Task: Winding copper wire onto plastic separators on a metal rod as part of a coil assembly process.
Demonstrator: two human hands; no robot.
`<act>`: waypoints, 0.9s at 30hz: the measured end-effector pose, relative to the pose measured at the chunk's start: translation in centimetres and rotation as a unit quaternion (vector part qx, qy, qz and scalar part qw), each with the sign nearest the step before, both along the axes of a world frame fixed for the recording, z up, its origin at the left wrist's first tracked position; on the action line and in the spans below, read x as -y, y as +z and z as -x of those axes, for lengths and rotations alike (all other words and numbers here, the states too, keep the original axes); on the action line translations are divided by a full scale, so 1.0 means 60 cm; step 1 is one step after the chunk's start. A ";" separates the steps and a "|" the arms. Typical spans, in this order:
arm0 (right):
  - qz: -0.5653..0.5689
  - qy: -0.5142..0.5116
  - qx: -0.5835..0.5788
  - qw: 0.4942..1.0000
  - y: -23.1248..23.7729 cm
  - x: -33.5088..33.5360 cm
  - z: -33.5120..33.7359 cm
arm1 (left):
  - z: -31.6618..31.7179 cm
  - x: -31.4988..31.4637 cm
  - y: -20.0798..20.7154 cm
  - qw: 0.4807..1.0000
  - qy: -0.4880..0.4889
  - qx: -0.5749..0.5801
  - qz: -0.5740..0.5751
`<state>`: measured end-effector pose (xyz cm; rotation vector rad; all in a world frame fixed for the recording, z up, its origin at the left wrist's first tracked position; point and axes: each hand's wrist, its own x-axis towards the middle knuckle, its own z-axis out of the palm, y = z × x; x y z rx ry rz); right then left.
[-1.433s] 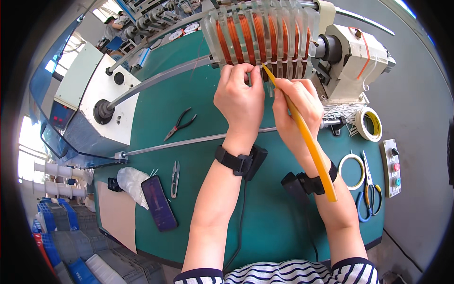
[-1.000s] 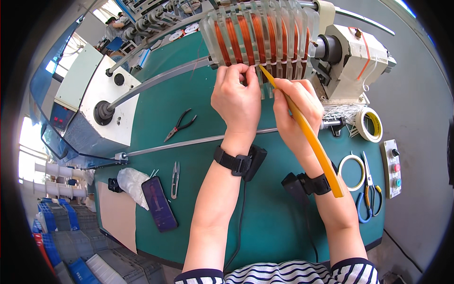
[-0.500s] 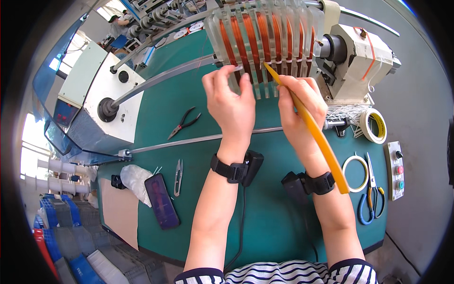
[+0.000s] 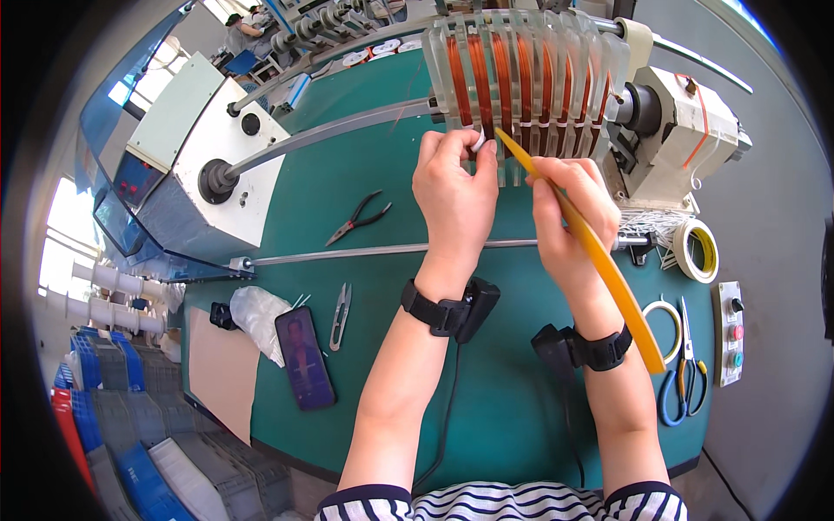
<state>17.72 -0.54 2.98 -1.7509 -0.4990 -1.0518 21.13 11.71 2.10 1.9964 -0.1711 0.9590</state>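
Red-brown wire coils (image 4: 525, 74) sit in the slots of a clear ribbed winding form (image 4: 443, 78) at the top of the view. Several coils carry a white band low on their front. My left hand (image 4: 453, 182) is at the form's lower left, thumb and fingertips pinched on a small white strip (image 4: 479, 141) beside a coil. In my right hand (image 4: 573, 204) is a long flat yellow strip-like tool (image 4: 599, 252). Its pointed upper end rests close to the coils, just right of my left thumb; I cannot tell if it touches them.
A metal rod (image 4: 365, 253) crosses the green table (image 4: 382, 373) below the form. Pliers (image 4: 358, 219), snips (image 4: 340, 317), a phone (image 4: 305, 358) and a plastic bag (image 4: 261, 321) lie left. Tape rolls (image 4: 709, 252), scissors (image 4: 685, 382) and a button box (image 4: 730, 334) are right.
The whole view has shifted, so the scene sits further right. My left fingers have drawn closer together around the white strip, nearer the yellow tool's tip. The right hand keeps its hold.
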 end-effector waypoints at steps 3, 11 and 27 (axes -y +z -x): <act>0.019 0.003 -0.006 1.000 -0.002 -0.004 0.000 | 0.008 0.005 0.004 1.000 0.006 0.016 0.015; -0.006 -0.034 -0.056 0.998 0.010 0.003 0.015 | 0.013 0.019 -0.007 0.988 -0.030 0.005 0.151; 0.041 -0.043 -0.075 0.995 0.038 -0.027 0.002 | -0.018 0.091 -0.050 0.904 -0.097 0.003 0.417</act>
